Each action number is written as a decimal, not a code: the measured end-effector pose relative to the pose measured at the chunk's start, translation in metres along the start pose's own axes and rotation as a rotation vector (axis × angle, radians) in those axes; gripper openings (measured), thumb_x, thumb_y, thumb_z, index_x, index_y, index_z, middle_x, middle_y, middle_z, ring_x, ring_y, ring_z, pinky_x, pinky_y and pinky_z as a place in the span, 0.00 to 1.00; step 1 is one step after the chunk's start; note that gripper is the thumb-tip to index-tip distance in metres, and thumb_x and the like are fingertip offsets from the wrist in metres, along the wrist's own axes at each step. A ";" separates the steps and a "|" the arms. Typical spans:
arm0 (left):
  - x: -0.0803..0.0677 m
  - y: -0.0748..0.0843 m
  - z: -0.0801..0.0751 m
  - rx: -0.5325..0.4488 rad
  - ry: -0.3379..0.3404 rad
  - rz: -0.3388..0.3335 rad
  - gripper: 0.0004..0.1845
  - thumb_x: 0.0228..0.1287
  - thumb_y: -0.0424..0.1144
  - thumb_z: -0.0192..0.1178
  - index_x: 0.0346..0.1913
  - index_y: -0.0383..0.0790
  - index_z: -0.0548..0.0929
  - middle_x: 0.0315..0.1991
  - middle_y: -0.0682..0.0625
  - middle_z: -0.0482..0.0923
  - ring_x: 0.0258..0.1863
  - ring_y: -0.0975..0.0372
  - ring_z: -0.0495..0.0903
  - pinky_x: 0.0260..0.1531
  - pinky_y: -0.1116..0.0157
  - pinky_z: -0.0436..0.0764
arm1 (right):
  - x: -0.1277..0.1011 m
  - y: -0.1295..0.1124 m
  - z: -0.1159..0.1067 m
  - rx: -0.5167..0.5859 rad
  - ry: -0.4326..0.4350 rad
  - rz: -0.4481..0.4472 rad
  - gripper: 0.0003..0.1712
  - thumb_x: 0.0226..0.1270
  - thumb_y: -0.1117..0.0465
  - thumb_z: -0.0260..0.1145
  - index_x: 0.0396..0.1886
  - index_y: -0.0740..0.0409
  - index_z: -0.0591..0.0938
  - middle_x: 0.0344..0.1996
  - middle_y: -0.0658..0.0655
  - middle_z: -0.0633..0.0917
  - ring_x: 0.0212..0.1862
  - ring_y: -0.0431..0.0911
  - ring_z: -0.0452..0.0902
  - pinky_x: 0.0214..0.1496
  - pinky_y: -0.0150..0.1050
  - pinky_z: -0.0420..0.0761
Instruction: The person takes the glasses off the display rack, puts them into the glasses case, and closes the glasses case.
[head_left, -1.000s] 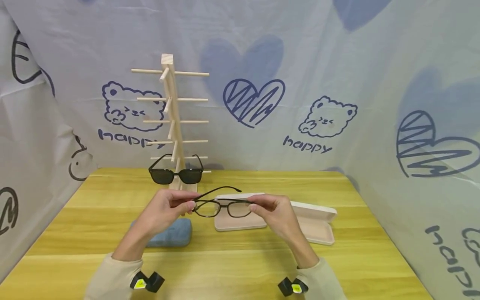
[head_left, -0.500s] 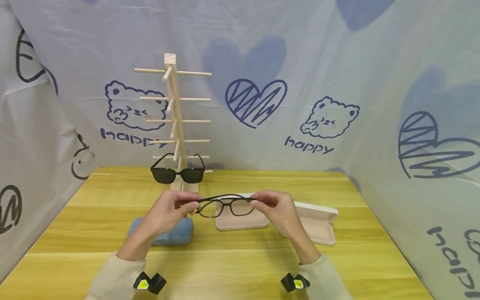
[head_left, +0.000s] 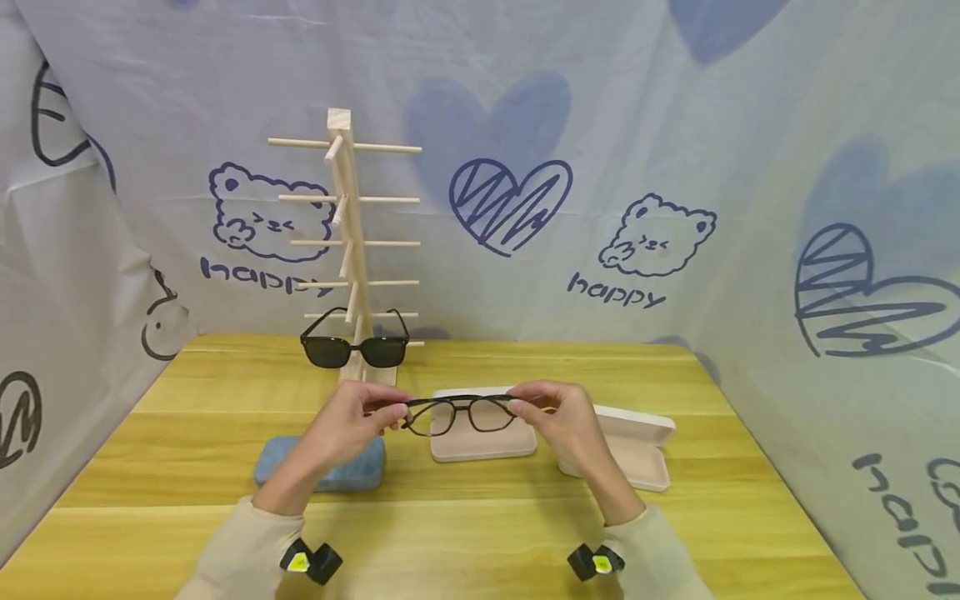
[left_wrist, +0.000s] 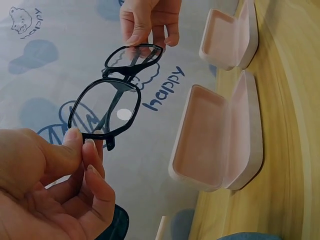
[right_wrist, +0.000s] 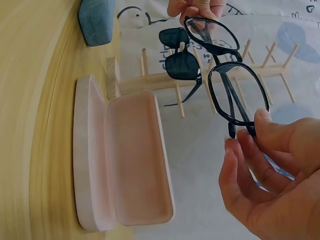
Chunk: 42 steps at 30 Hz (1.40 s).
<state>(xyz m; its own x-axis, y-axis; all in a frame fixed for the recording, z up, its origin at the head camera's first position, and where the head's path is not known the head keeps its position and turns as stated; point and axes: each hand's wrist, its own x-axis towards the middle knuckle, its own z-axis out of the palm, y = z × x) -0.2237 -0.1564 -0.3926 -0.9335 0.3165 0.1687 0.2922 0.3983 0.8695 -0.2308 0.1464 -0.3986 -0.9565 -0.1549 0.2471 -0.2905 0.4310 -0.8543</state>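
My left hand (head_left: 356, 425) and right hand (head_left: 558, 417) pinch a pair of black-framed eyeglasses (head_left: 462, 407) by opposite ends, held above the table. Clear lenses face me, and both temples lie folded across behind them, as the right wrist view shows on the eyeglasses (right_wrist: 232, 95). Behind my hands in the head view lies an open pale pink glasses case (head_left: 483, 450). A second open pink case (head_left: 641, 467) is partly covered by my right wrist. Below my left hand sits a shut blue glasses case (head_left: 352, 467), partly hidden by the forearm.
A wooden display rack (head_left: 356, 225) with several pegs stands at the back left of the wood-grain table (head_left: 465, 542). Dark sunglasses (head_left: 325, 352) hang low on its front. Printed cloth (head_left: 510, 308) encloses the back and sides.
The raised temple of the eyeglasses has folded down behind the lenses. Both hands have shifted slightly right, still holding the eyeglasses.
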 end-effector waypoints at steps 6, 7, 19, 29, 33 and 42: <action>0.007 -0.007 0.011 0.031 -0.002 0.004 0.12 0.74 0.29 0.60 0.53 0.27 0.87 0.38 0.40 0.87 0.32 0.63 0.80 0.29 0.69 0.81 | 0.003 0.010 -0.002 0.060 -0.016 0.036 0.11 0.69 0.67 0.71 0.47 0.67 0.89 0.44 0.66 0.89 0.38 0.54 0.89 0.40 0.37 0.90; 0.008 -0.007 0.013 0.042 -0.002 0.002 0.12 0.74 0.29 0.60 0.52 0.27 0.87 0.38 0.40 0.87 0.32 0.63 0.81 0.29 0.69 0.81 | 0.003 0.011 -0.002 0.057 -0.016 0.048 0.11 0.69 0.67 0.71 0.48 0.67 0.89 0.44 0.66 0.89 0.38 0.53 0.89 0.40 0.37 0.90; 0.018 -0.021 0.041 0.126 0.043 -0.064 0.08 0.72 0.32 0.63 0.45 0.31 0.90 0.32 0.46 0.89 0.31 0.57 0.87 0.31 0.67 0.83 | 0.009 0.034 -0.001 -0.111 -0.012 0.133 0.10 0.70 0.71 0.68 0.48 0.69 0.88 0.41 0.64 0.90 0.34 0.52 0.87 0.34 0.35 0.86; 0.032 -0.035 0.061 0.142 0.112 -0.167 0.05 0.68 0.33 0.68 0.37 0.34 0.91 0.25 0.48 0.88 0.24 0.56 0.87 0.22 0.69 0.80 | 0.012 0.046 0.007 -0.260 -0.026 0.164 0.11 0.72 0.73 0.64 0.49 0.70 0.88 0.43 0.65 0.91 0.27 0.42 0.80 0.24 0.28 0.73; 0.035 -0.039 0.067 0.189 0.121 -0.158 0.07 0.68 0.33 0.68 0.31 0.35 0.91 0.21 0.48 0.86 0.21 0.61 0.82 0.23 0.69 0.76 | 0.013 0.052 0.012 -0.336 -0.020 0.158 0.12 0.71 0.73 0.64 0.50 0.67 0.89 0.47 0.65 0.91 0.26 0.40 0.75 0.25 0.29 0.72; 0.040 -0.045 0.073 0.264 0.134 -0.200 0.07 0.68 0.35 0.68 0.34 0.36 0.91 0.23 0.48 0.87 0.19 0.65 0.79 0.22 0.67 0.77 | 0.018 0.065 0.022 -0.486 0.029 0.046 0.11 0.66 0.73 0.67 0.46 0.66 0.90 0.42 0.63 0.92 0.46 0.55 0.89 0.49 0.49 0.88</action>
<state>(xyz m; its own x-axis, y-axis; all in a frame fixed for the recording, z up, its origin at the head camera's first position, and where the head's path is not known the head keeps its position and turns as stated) -0.2586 -0.0992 -0.4587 -0.9915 0.1007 0.0821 0.1282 0.6551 0.7446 -0.2662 0.1518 -0.4599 -0.9671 -0.1042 0.2321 -0.2195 0.8029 -0.5542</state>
